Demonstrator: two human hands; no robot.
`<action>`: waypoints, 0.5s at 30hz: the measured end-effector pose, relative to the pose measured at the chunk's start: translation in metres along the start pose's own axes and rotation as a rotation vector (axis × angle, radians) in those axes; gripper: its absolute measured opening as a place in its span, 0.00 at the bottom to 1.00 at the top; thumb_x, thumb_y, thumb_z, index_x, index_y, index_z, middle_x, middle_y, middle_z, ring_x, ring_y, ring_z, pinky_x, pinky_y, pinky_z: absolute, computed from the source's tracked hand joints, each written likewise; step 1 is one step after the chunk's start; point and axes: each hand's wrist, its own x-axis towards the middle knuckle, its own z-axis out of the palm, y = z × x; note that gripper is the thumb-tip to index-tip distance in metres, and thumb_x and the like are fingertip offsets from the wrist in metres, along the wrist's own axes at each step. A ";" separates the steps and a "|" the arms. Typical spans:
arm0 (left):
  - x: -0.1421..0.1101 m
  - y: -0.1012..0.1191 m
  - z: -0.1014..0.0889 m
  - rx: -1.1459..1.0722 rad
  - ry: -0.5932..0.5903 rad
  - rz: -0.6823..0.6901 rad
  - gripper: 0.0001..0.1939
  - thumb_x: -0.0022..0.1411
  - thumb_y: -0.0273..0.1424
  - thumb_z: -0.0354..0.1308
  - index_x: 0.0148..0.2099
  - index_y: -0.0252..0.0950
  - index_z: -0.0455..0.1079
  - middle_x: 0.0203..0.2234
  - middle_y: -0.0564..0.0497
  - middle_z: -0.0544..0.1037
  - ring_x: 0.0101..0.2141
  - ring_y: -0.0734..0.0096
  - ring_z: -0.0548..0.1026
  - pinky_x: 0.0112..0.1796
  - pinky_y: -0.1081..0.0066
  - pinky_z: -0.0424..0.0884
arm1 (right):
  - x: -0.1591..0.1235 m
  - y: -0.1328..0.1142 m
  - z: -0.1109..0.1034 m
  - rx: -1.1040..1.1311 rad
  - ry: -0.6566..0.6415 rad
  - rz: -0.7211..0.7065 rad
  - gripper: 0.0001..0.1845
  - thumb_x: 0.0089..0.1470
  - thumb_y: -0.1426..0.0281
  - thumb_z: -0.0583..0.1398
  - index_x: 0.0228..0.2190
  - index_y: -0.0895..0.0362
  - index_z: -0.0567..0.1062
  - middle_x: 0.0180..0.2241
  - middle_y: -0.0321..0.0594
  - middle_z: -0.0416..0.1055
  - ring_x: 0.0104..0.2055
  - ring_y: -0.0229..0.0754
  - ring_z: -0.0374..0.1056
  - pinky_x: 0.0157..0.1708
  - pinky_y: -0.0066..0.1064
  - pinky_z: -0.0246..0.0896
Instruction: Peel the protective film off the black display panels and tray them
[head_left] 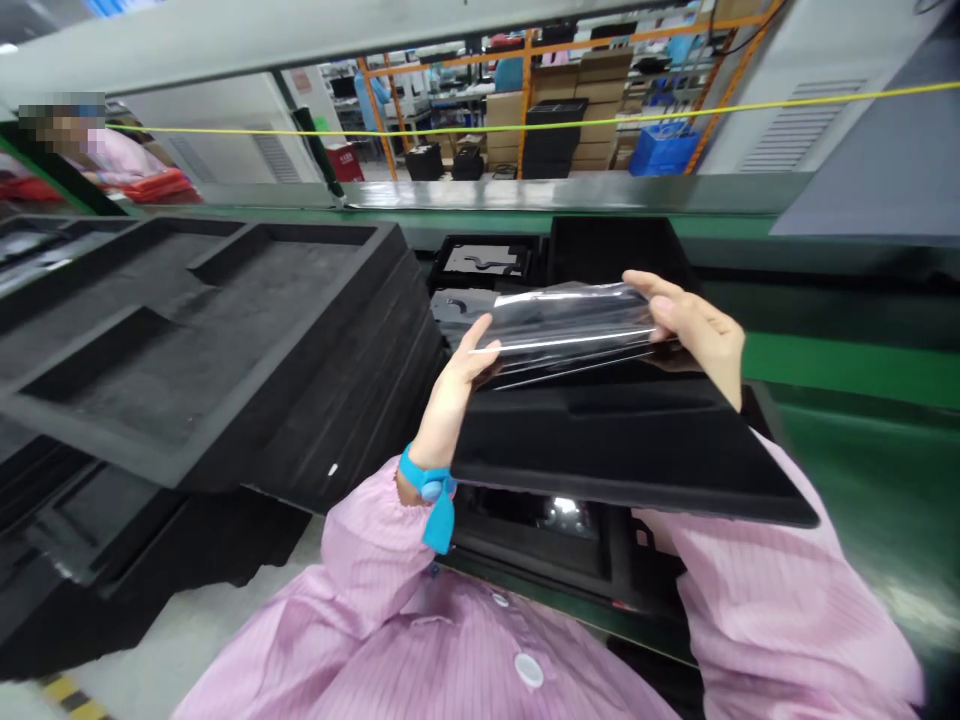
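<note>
My left hand point(455, 385) pinches the left end of a clear plastic bag point(570, 325) with a dark flat item inside. My right hand point(694, 330) grips the bag's right end, fingers curled over its top edge. The bag is held level above a black foam tray point(630, 455) that rests tilted against my chest and arms. A blue wrist strap point(429, 492) circles my left wrist. Both sleeves are pink striped. Under the tray sits another black tray point(540, 540) with something shiny in it.
A tall leaning stack of black foam trays point(195, 340) fills the left. A green conveyor point(847, 365) runs across behind, with more black trays point(487, 262) on it. Shelves, cardboard boxes and a blue crate point(661, 150) stand far back. Another person in pink point(112, 150) is at far left.
</note>
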 end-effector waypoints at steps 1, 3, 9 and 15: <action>-0.003 0.004 0.004 -0.008 0.024 0.017 0.20 0.60 0.28 0.56 0.56 0.39 0.66 0.50 0.57 0.75 0.61 0.62 0.56 0.63 0.63 0.48 | 0.001 0.002 0.000 0.003 -0.002 -0.031 0.16 0.45 0.64 0.62 0.16 0.59 0.64 0.46 0.38 0.69 0.32 0.36 0.65 0.23 0.27 0.56; -0.010 0.012 0.013 -0.028 0.053 0.052 0.22 0.62 0.28 0.54 0.59 0.39 0.62 0.51 0.58 0.74 0.61 0.65 0.58 0.62 0.67 0.50 | 0.002 0.003 0.000 -0.005 -0.008 -0.102 0.16 0.47 0.65 0.61 0.16 0.59 0.63 0.46 0.39 0.70 0.38 0.38 0.66 0.27 0.28 0.58; -0.027 0.027 0.030 -0.136 0.042 0.028 0.25 0.65 0.22 0.48 0.63 0.39 0.55 0.51 0.60 0.74 0.60 0.72 0.59 0.60 0.74 0.52 | 0.002 0.003 -0.009 -0.079 -0.123 -0.219 0.22 0.52 0.57 0.61 0.18 0.58 0.63 0.48 0.35 0.68 0.48 0.42 0.65 0.34 0.32 0.61; -0.032 0.030 0.035 -0.113 0.003 0.115 0.23 0.64 0.23 0.49 0.60 0.44 0.59 0.59 0.64 0.64 0.60 0.70 0.60 0.60 0.71 0.54 | 0.040 0.020 -0.046 -0.108 -0.360 -0.454 0.23 0.52 0.56 0.61 0.16 0.57 0.66 0.49 0.30 0.68 0.54 0.44 0.63 0.46 0.38 0.61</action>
